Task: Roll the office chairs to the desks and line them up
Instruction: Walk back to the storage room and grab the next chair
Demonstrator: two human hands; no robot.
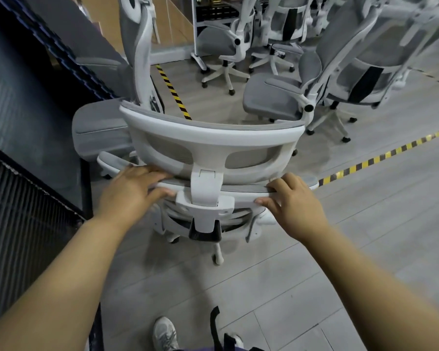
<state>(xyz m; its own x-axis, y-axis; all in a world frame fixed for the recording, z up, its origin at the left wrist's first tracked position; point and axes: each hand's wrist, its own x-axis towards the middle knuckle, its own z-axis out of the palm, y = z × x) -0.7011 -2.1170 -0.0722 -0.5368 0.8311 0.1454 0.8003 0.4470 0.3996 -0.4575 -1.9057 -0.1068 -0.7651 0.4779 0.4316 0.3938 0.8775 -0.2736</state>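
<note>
Chair [211, 140] dead ahead, top rail crosswise. Gripped it evenly: left hand [127, 196] and right hand [297, 203] curled over rail, equally near. Dark desk [36, 102] close left.

Grey plank floor [264, 287], even indoor light. Yellow-black hazard tape [380, 158] runs diag. at right; 2nd strip [173, 92] heads toward the rear. Brown board wall [178, 24] at back w/ white metal rack [194, 29] beside it. Dark ribbed panel [15, 224] at left.

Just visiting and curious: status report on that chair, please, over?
Holding the office chair by its backrest top, left grip and right grip. On casters beside dark desk. Close ahead-left, second chair; more chairs ahead-right.
</note>
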